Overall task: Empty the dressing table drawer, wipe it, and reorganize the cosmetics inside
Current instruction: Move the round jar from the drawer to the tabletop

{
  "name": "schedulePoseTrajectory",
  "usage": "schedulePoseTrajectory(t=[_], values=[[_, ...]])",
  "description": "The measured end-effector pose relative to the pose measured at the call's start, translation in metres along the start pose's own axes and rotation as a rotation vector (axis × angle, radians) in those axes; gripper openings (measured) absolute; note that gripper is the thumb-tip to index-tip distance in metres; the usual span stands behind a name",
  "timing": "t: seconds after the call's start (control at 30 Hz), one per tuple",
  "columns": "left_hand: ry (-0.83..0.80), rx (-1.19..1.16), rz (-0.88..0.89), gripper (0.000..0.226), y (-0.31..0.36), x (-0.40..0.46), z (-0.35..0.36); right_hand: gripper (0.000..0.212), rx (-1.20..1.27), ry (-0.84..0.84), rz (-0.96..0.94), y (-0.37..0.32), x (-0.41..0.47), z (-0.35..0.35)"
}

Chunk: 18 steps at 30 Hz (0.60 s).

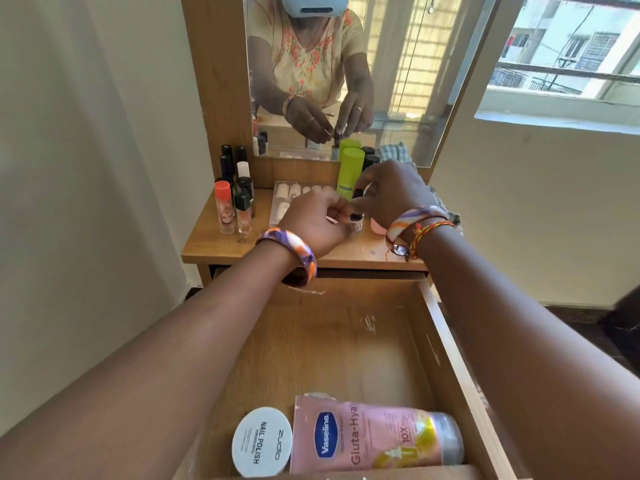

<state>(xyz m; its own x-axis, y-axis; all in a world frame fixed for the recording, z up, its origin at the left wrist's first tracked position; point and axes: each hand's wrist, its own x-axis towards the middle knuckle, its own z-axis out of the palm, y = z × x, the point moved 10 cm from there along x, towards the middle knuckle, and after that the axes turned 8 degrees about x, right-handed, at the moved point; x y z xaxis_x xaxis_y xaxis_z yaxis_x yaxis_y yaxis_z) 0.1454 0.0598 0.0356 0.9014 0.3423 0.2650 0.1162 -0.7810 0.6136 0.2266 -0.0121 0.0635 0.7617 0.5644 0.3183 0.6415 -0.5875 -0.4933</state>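
The wooden drawer point(446, 341) stands pulled out below me. At its near end lie a pink Vaseline tube point(374, 434) and a round white nail polish remover tub point(261, 441). Both hands are over the dressing table top point(221, 247). My left hand point(311, 216) pinches a small dark-capped bottle point(356, 224) that stands on the top. My right hand point(391, 195) grips the bottle's cap from above. Nail polish bottles and tubes point(237, 192) stand in a group at the top's left. A lime green bottle point(350, 171) stands behind my hands.
A clear plastic box point(287, 199) of white pieces lies behind my left hand. A checked cloth point(398, 150) sits at the right by the mirror point(398, 81). A small pink object point(375, 228) peeks out below my right hand. A window point(571, 57) is at the right.
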Motion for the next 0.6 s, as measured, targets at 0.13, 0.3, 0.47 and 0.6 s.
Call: schedulePoseTrajectory(t=[0.13,0.3,0.47,0.6], values=[[-0.025,0.054,0.0,0.024,-0.003,0.015,0.008,0.018,-0.1,-0.013,-0.005,0.001,0.019,0.012],[-0.057,0.072,-0.019,0.023,-0.012,0.021,0.017,0.019,-0.163,-0.005,0.008,0.004,0.031,0.019],[-0.069,0.074,-0.023,0.024,-0.013,0.017,0.017,0.035,-0.116,-0.016,0.038,0.004,0.027,0.018],[-0.069,0.085,-0.008,0.025,-0.004,0.005,0.009,0.042,-0.077,0.017,0.045,0.003,0.013,0.003]])
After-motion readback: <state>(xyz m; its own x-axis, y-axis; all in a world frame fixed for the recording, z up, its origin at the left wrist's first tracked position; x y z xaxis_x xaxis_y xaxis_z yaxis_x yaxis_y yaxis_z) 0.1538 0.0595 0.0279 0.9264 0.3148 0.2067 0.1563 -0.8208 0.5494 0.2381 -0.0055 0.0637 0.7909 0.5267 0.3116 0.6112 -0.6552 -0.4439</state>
